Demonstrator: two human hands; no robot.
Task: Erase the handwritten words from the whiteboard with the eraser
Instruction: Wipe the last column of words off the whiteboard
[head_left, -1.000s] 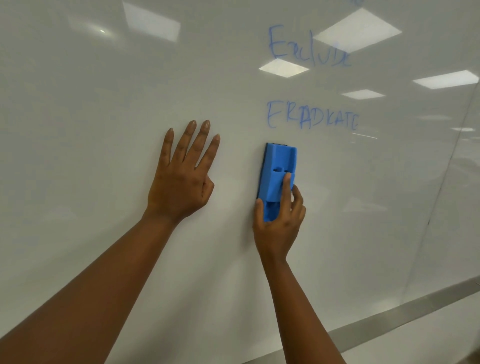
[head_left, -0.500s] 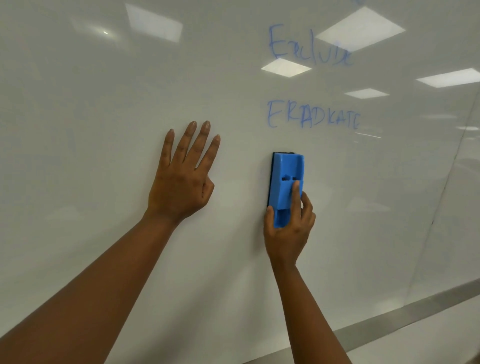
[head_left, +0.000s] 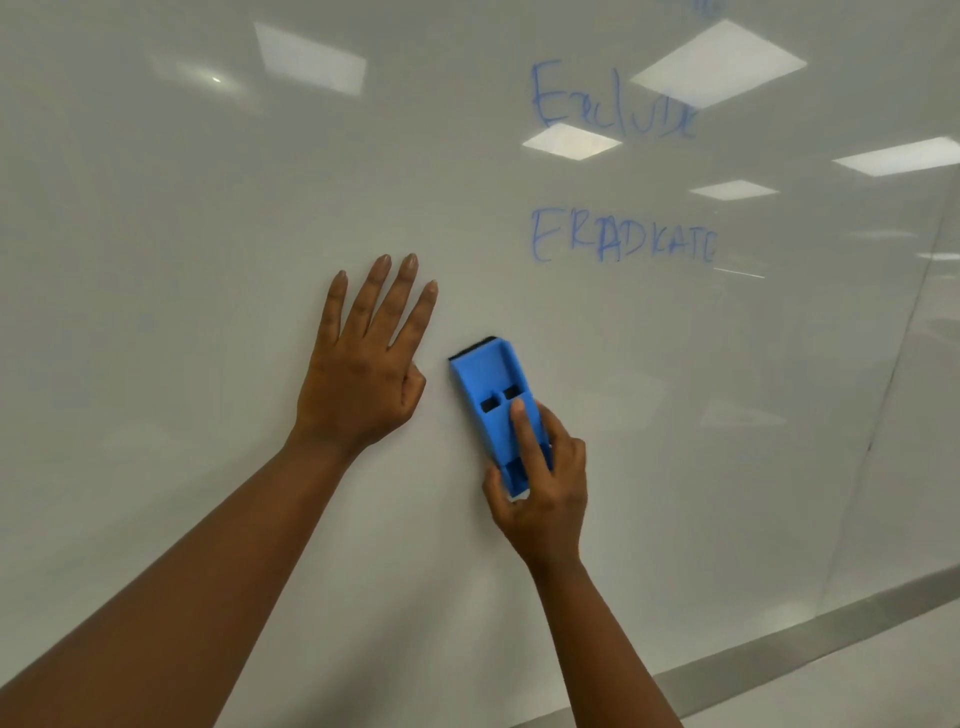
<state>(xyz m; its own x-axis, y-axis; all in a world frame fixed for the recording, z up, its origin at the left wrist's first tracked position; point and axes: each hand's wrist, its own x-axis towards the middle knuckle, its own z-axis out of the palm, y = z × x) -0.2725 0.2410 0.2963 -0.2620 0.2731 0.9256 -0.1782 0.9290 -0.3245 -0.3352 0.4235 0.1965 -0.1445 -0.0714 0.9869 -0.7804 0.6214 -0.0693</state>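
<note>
eraser (head_left: 493, 410), blue, tilted on whiteboard (head_left: 208, 208), held in right grip (head_left: 540, 483). left grip (head_left: 363, 374) flat, fingers straight. words (head_left: 623, 239) toward top right corner.

A single head-worn wide-angle view faces the glossy white whiteboard (head_left: 208, 218) from close range, looking slightly upward and rightward along it; both forearms reach in from the near edge.
</note>
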